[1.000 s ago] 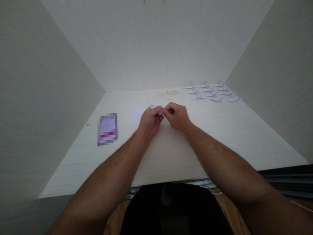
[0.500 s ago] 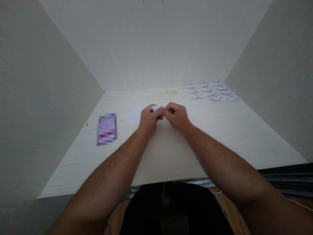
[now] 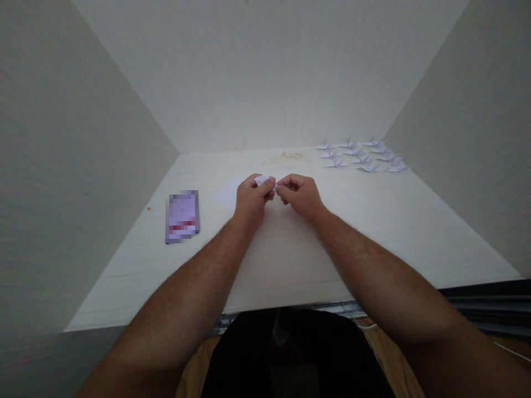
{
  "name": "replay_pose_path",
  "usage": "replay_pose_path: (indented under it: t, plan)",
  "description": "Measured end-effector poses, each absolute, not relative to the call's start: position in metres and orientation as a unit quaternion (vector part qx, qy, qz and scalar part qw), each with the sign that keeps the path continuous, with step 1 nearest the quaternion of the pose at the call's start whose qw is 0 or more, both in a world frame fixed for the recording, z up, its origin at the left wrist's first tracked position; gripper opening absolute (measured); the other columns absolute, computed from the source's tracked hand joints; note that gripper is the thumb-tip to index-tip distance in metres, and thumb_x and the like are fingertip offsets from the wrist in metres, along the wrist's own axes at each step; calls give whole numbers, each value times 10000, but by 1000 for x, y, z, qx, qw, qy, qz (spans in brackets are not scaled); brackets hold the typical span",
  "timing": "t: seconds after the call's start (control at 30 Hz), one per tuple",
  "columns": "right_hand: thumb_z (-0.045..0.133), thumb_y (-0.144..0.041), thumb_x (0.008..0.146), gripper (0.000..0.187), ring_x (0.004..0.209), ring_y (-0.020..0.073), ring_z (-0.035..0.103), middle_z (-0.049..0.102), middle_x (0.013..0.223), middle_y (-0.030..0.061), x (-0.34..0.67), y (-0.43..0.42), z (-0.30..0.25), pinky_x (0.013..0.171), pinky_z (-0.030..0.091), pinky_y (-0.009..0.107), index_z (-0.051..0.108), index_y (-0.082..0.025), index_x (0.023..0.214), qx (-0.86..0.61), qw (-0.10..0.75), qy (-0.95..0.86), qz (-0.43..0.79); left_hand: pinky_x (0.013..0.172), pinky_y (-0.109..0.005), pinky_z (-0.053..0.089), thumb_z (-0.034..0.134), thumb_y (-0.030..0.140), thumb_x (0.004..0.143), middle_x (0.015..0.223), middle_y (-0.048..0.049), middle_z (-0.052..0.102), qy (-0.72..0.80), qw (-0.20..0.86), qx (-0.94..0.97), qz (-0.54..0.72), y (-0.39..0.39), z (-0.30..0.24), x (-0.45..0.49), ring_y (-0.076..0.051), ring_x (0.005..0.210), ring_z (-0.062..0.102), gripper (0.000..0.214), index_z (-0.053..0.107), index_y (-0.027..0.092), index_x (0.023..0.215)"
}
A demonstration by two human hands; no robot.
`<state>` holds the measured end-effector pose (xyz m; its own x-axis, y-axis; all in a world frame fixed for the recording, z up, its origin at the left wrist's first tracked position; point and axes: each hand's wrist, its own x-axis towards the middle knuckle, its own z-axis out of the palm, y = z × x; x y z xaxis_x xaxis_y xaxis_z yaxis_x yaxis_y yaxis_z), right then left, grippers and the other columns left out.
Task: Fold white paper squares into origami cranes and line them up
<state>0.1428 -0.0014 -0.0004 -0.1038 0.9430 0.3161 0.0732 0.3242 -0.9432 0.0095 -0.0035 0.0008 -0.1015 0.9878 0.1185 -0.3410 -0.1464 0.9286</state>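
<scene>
A small folded piece of white paper (image 3: pixel 261 180) is pinched between the thumb and fingers of my left hand (image 3: pixel 251 198). My right hand (image 3: pixel 303 194) has its thumb and index finger closed on the right tip of the same paper, close beside the left fingertips. Most of the paper is covered by the fingers, so its exact folds cannot be made out. Flat on the table behind my left hand lies a white paper sheet (image 3: pixel 226 194), partly hidden by that hand.
Several folded paper cranes (image 3: pixel 359 157) stand in rows at the back right of the white table (image 3: pixel 290 260). To the left lies a blurred, phone-like flat object (image 3: pixel 182 216), with a small orange dot (image 3: pixel 149 209) beside it. Walls enclose the back and both sides.
My fingertips have moved slightly apart, and a bit of white paper now shows between them. The paper in my left hand has tilted a little and shows more of its surface.
</scene>
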Motion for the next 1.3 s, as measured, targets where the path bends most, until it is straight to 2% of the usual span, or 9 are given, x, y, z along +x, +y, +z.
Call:
replay_pose_path:
  t: [0.13, 0.2, 0.33, 0.53, 0.7, 0.93, 1.13, 1.23, 1.3]
  plan:
    - [646, -216, 682, 64, 489, 112, 556, 633, 550, -19, 143, 1, -2, 487, 444, 244, 674, -178, 726, -425, 533, -586, 439, 490, -192, 380, 821, 246, 698, 588, 34, 563, 395, 525, 403, 637, -3, 0, 9, -67, 511, 500, 229, 608, 164, 707]
    - [615, -191, 679, 103, 501, 109, 571, 671, 603, -7, 144, 3, -2, 490, 458, 238, 683, -179, 755, -435, 542, -572, 435, 499, -191, 392, 818, 241, 699, 601, 38, 558, 400, 527, 389, 640, -2, 0, 8, -64, 517, 501, 226, 606, 166, 713]
    - [672, -277, 714, 119, 517, 110, 577, 684, 627, 4, 145, 3, -1, 495, 461, 236, 687, -176, 776, -437, 544, -575, 428, 495, -199, 385, 802, 224, 683, 601, 31, 566, 389, 531, 390, 644, -1, -1, 8, -67, 518, 498, 203, 609, 163, 703]
    - [663, -300, 773, 181, 523, 99, 502, 600, 547, -22, 145, 0, -3, 520, 386, 243, 649, -180, 639, -440, 521, -649, 337, 495, -210, 368, 798, 160, 590, 610, 34, 582, 381, 559, 397, 620, -7, 3, 11, -75, 523, 504, 241, 652, 161, 781]
    - [639, -287, 809, 170, 544, 93, 473, 614, 583, -27, 145, -2, -4, 552, 369, 246, 666, -176, 683, -420, 520, -682, 298, 522, -202, 393, 787, 144, 555, 623, 27, 571, 370, 620, 365, 588, -7, 6, 9, -73, 562, 517, 222, 643, 146, 725]
    - [630, -285, 822, 155, 558, 100, 478, 610, 600, -30, 146, -3, -2, 566, 369, 250, 663, -189, 705, -420, 519, -686, 291, 480, -197, 343, 788, 227, 633, 647, 22, 549, 355, 622, 358, 599, -7, 6, 10, -80, 578, 500, 186, 637, 164, 721]
    - [624, -288, 822, 158, 559, 103, 467, 608, 601, -30, 147, -3, -1, 571, 360, 256, 651, -193, 699, -429, 508, -695, 273, 462, -193, 322, 762, 213, 642, 634, 25, 531, 353, 623, 352, 603, -7, 9, 11, -75, 554, 470, 153, 625, 171, 697]
    - [618, -278, 820, 157, 558, 102, 465, 595, 591, -34, 147, -4, -1, 574, 358, 257, 647, -193, 691, -424, 501, -704, 270, 447, -205, 322, 722, 260, 708, 630, 11, 546, 356, 622, 342, 608, -4, 6, 10, -78, 529, 465, 151, 610, 171, 658]
    - [617, -268, 812, 150, 552, 100, 462, 590, 586, -36, 146, -4, -2, 567, 352, 256, 648, -191, 687, -421, 501, -704, 275, 442, -214, 330, 697, 340, 780, 597, 7, 529, 371, 616, 337, 608, -2, 5, 10, -81, 497, 454, 247, 590, 171, 635]
